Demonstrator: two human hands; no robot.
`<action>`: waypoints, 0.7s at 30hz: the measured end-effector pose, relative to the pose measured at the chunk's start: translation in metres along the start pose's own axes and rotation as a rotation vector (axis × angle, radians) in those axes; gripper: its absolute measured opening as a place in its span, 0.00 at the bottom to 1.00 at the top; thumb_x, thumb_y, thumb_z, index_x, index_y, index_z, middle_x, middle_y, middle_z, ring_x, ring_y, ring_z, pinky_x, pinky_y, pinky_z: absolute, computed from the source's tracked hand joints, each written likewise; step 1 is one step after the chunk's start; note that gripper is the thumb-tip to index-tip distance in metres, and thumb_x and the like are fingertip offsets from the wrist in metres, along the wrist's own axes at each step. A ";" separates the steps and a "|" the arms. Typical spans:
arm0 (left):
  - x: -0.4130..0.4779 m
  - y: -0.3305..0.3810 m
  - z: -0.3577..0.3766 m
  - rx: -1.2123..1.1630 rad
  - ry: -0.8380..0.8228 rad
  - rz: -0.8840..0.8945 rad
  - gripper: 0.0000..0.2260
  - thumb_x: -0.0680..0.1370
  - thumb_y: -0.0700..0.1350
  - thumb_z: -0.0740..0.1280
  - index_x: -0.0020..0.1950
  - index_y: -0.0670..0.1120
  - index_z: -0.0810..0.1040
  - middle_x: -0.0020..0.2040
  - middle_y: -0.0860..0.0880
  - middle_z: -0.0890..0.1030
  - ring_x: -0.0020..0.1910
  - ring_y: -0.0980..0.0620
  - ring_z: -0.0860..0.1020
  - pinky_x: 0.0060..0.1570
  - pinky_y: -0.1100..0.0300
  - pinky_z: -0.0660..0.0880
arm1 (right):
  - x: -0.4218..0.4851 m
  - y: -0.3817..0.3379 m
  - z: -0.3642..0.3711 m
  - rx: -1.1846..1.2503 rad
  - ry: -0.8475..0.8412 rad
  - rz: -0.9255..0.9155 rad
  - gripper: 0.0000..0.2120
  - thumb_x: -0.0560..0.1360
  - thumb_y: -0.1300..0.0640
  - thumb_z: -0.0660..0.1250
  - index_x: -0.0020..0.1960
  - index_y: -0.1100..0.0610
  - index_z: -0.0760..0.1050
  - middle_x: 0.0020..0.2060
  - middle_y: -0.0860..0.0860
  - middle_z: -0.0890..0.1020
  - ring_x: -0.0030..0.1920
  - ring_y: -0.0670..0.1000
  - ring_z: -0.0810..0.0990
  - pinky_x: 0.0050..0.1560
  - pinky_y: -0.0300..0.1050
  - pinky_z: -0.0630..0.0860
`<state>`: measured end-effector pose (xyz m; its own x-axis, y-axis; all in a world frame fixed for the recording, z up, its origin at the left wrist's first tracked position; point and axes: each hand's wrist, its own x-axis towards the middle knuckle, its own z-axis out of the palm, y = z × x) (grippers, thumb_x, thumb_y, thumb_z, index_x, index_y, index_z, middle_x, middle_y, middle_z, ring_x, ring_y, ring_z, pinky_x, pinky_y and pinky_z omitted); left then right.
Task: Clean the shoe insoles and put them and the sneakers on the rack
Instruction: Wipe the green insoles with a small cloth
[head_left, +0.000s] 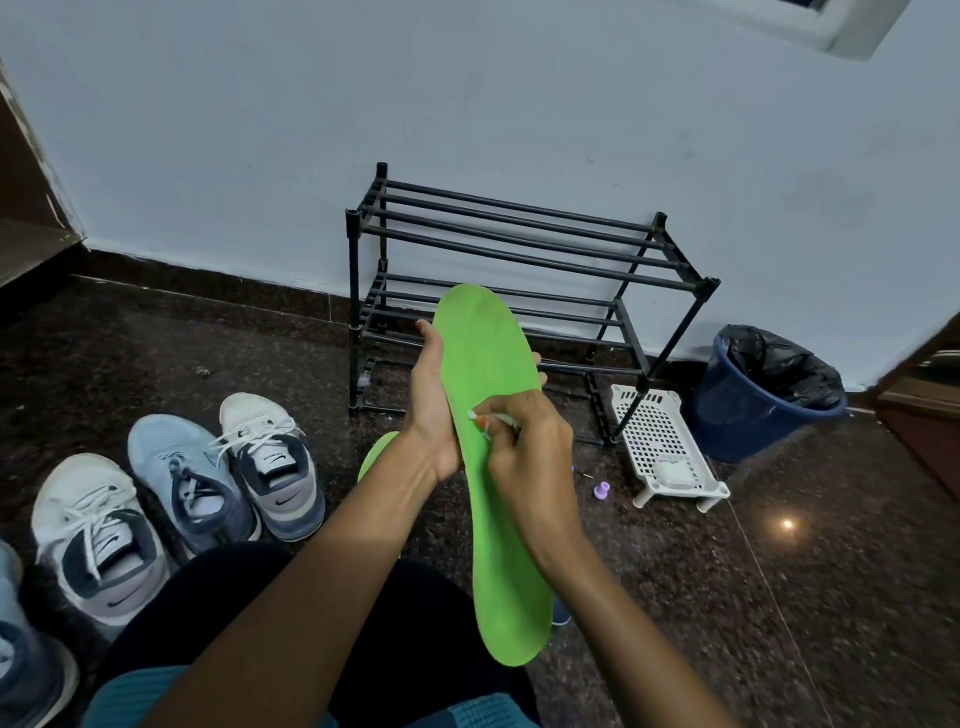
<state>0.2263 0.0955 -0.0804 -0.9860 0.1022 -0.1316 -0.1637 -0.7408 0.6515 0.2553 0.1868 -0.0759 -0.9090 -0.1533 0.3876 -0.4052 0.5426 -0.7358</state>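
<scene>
Green insole (496, 545) held up in front of the person, toe pointing away, the left hand (431, 410) gripping its edge near the middle while the right hand (530, 457) pinches a small white-tipped brush (480, 418) against its face! Second insole (376, 457) peeks out on the floor under the left wrist, sneakers (270, 457) lined up at the left. Beyond stands the black rack (519, 249) by the wall, white basket (660, 441) and blue bin (748, 410) to its right.

Dark floor (779, 597): sneakers (192, 488), rack (354, 291), tray (657, 431), bin (727, 415).
</scene>
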 end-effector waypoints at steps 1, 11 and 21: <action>0.000 0.000 0.000 -0.007 -0.002 -0.003 0.42 0.74 0.72 0.43 0.58 0.39 0.78 0.54 0.37 0.81 0.53 0.40 0.80 0.64 0.39 0.68 | -0.005 -0.002 0.001 0.014 -0.020 -0.007 0.06 0.72 0.70 0.66 0.43 0.62 0.80 0.41 0.55 0.78 0.41 0.47 0.74 0.41 0.25 0.67; -0.001 -0.004 0.005 0.023 -0.017 -0.012 0.41 0.75 0.70 0.42 0.48 0.40 0.84 0.51 0.38 0.82 0.49 0.42 0.81 0.58 0.49 0.73 | 0.015 0.001 -0.004 -0.014 0.047 0.033 0.07 0.72 0.71 0.66 0.43 0.62 0.79 0.41 0.53 0.76 0.44 0.51 0.77 0.46 0.41 0.74; -0.001 -0.001 0.003 -0.008 0.015 0.014 0.40 0.76 0.70 0.44 0.51 0.40 0.82 0.51 0.37 0.82 0.50 0.39 0.81 0.64 0.39 0.69 | -0.004 -0.005 0.000 0.081 -0.045 0.038 0.06 0.71 0.70 0.67 0.42 0.62 0.80 0.41 0.54 0.79 0.40 0.46 0.76 0.40 0.28 0.70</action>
<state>0.2274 0.0984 -0.0790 -0.9877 0.0818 -0.1334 -0.1494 -0.7476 0.6471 0.2610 0.1849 -0.0741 -0.9266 -0.1714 0.3348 -0.3753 0.4805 -0.7926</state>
